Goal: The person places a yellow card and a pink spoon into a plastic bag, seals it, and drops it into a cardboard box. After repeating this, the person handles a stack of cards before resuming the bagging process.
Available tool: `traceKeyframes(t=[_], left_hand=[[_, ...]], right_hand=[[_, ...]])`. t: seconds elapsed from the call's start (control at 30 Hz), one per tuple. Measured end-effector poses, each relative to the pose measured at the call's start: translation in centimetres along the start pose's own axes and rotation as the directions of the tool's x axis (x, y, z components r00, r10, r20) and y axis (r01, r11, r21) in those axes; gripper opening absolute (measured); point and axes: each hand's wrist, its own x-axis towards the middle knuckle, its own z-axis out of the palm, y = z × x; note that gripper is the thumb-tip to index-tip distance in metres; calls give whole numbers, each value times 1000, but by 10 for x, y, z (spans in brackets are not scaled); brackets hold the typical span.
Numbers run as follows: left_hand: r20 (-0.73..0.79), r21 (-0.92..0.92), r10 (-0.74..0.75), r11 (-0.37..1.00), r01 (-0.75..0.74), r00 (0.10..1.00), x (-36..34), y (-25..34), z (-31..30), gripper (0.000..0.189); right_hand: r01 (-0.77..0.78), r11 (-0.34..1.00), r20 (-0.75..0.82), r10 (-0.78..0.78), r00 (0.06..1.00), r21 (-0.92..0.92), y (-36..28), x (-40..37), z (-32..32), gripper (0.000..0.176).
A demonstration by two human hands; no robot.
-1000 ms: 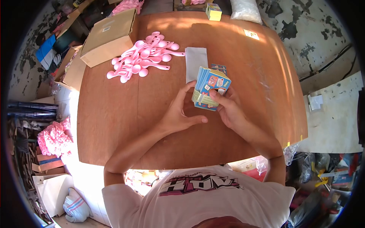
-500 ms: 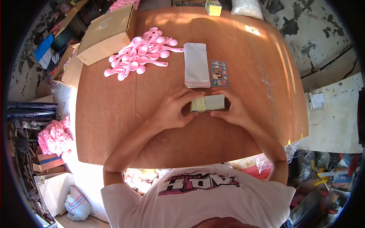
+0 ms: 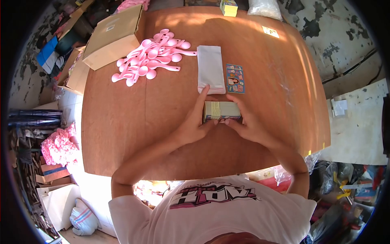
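Note:
A thick bundle of cards [image 3: 227, 110], with a pale yellow band wound round its left part, sits between my two hands near the middle of the table. My left hand [image 3: 196, 124] is at its left end, thumb against the near side, index finger stretched away toward the plastic sleeves; its other fingers are mostly hidden. Round the right end curls my right hand [image 3: 248, 124], thumb on the near face and fingers at the far edge. Just beyond lie a stack of clear-white plastic sleeves [image 3: 210, 69] and a blue printed card [image 3: 235, 79].
Pink plastic spoons [image 3: 152, 57] lie piled at the far left beside a cardboard box [image 3: 113, 36]. At the table's [image 3: 118, 134] far edge are a yellow block of cards [image 3: 228, 8] and a white bag [image 3: 265, 9]. A small card [image 3: 270, 32] lies far right.
My left index finger has lifted off the bundle and straightened toward the sleeves. The bundle has tipped slightly, showing more of its printed near face. My right hand stays round its end.

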Motion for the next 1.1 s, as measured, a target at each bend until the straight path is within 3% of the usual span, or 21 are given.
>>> traceKeyframes(t=[0.03,0.1,0.13,0.2,0.23,0.27,0.3,0.33,0.4,0.43,0.53,0.6,0.67,0.7,0.73,0.8,0.83,0.9,0.93,1.0,1.1], left_hand=[[-2,-236,-80,969,77,997,2,4,-3,100],[-12,-322,-50,946,43,999,6,11,-11,102],[-22,-408,-24,913,13,999,8,14,-16,105],[8,-403,33,915,-27,999,9,17,-25,110],[-40,-384,134,913,-139,990,11,18,-24,113],[-86,-360,233,899,-248,969,11,19,-23,115],[-146,-273,216,929,-249,965,9,20,-22,106],[-146,-266,218,931,-251,965,7,21,-20,106],[-340,-480,-37,866,-139,940,5,24,-15,87],[-374,-519,-72,843,-144,925,6,29,-16,63],[-458,-719,-263,671,-180,849,13,33,-29,52],[-482,-723,-323,672,-161,815,17,29,-40,49],[-505,-744,-440,658,-116,743,20,26,-50,55],[-492,-735,-402,667,-122,772,19,28,-54,55],[-501,-733,-399,667,-131,768,20,29,-56,55],[-492,-725,-382,678,-125,783,21,30,-58,54],[-495,-726,-383,676,-128,780,21,30,-58,54],[-486,-726,-395,679,-108,780,21,30,-57,52],[-487,-726,-396,679,-110,779,21,30,-56,52],[-502,-700,-348,701,-136,792,22,27,-55,51],[-461,-769,-325,610,-189,826,19,23,-57,37]], right_hand=[[4,1000,2,-4,1000,-3,-1,2,-2,68],[9,941,20,-16,1000,338,-3,6,-6,56],[15,941,17,-22,1000,337,-6,8,-8,56],[-180,632,204,36,978,753,-13,12,-7,50],[-175,632,201,31,979,755,-15,15,-4,50],[-234,504,251,37,967,831,-17,18,1,47],[-292,366,301,33,953,884,-20,22,7,44],[-291,366,302,26,953,884,-25,27,15,44],[-258,284,260,33,965,923,-32,34,29,39],[-263,284,266,29,964,922,-32,37,30,39],[-392,426,438,-12,899,816,-34,56,29,46],[-430,466,466,43,884,773,-38,62,21,47],[-266,744,190,188,964,613,-36,67,18,43],[-164,832,-20,206,978,530,-46,64,24,39],[-165,835,-14,202,979,525,-46,64,26,39],[182,923,-224,-108,968,339,-42,64,30,32],[179,924,-220,-108,970,337,-42,63,32,32],[437,874,-252,-383,889,214,-43,63,38,20],[437,874,-250,-383,889,214,-46,61,38,20],[604,774,-236,-633,737,-191,-60,57,37,11],[628,736,-225,-676,702,-251,-71,55,42,14]])
